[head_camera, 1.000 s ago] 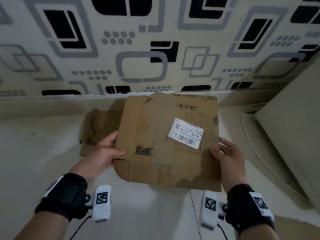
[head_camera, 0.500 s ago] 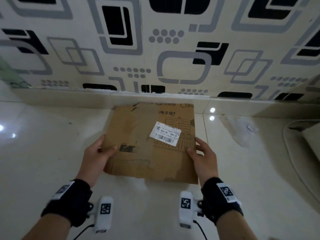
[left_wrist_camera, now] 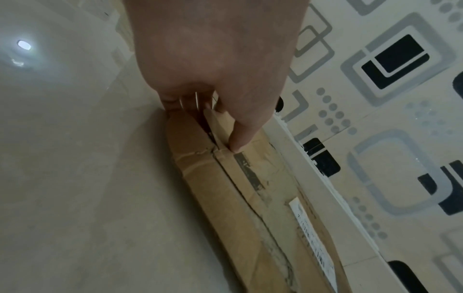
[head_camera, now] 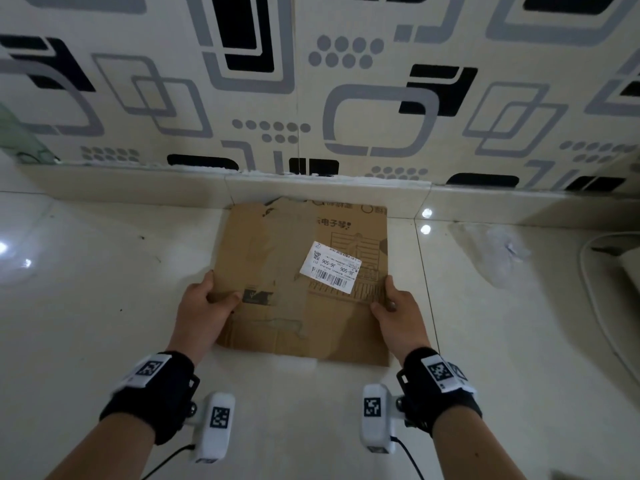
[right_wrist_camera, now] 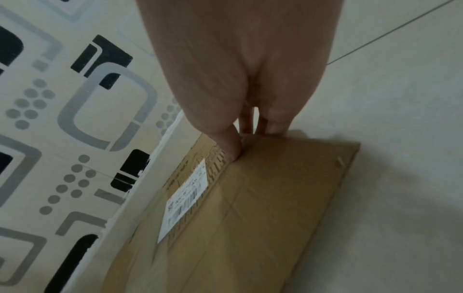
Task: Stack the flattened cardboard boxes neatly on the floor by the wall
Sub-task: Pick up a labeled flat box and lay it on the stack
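Note:
A flattened brown cardboard box (head_camera: 294, 282) with a white shipping label (head_camera: 330, 266) lies low over the tiled floor, its far edge at the skirting board (head_camera: 311, 188). My left hand (head_camera: 211, 303) grips its left edge, thumb on top and fingers underneath. My right hand (head_camera: 389, 303) grips the right edge the same way. In the left wrist view the left hand's thumb (left_wrist_camera: 240, 136) presses on the layered cardboard (left_wrist_camera: 225, 188). The right wrist view has the right hand's thumb (right_wrist_camera: 233, 150) on the cardboard (right_wrist_camera: 270, 208), with a shadow under its near corner.
The patterned wall (head_camera: 346, 98) rises just behind the skirting. A crumpled clear plastic bag (head_camera: 491, 251) lies on the floor to the right, with a white cable (head_camera: 588, 289) beyond it. Something green (head_camera: 20, 140) shows at the far left.
Both hands have carried the cardboard left along the wall, away from another flattened piece seen a second ago, and brought it lower and closer to the skirting.

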{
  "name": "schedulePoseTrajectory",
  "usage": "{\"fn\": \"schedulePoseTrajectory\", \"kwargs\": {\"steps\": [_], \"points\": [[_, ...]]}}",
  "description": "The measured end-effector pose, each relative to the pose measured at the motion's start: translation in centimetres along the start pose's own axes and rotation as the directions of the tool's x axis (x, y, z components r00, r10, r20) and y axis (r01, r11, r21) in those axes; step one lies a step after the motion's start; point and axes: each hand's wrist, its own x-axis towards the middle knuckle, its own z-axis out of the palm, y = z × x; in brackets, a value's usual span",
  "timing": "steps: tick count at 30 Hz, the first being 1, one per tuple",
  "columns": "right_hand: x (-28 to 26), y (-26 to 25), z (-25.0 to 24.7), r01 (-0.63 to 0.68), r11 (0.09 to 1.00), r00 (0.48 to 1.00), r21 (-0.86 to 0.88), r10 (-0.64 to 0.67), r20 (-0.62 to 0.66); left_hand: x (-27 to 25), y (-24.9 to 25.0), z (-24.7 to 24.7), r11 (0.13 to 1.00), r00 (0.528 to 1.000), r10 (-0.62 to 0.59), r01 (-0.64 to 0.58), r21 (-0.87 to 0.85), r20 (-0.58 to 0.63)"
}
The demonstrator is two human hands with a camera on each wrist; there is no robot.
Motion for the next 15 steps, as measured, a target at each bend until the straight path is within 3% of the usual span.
{"fn": "schedulePoseTrajectory", "kwargs": {"steps": [8,15], "points": [[-0.9,-0.7,0.6,-0.005,0.982,0.998,0.190,0.016,-0.057,-1.0,0.5,0.0,0.999,0.996,0.001,-0.005,-0.047,-0.086],[-1.8,-1.1,-1.6,0.057,0.967,0.988,0.247,-0.018,-0.155,-2.8,4.6,1.1,0.951,0.957,0.249,-0.212,0.226,-0.147]]}}
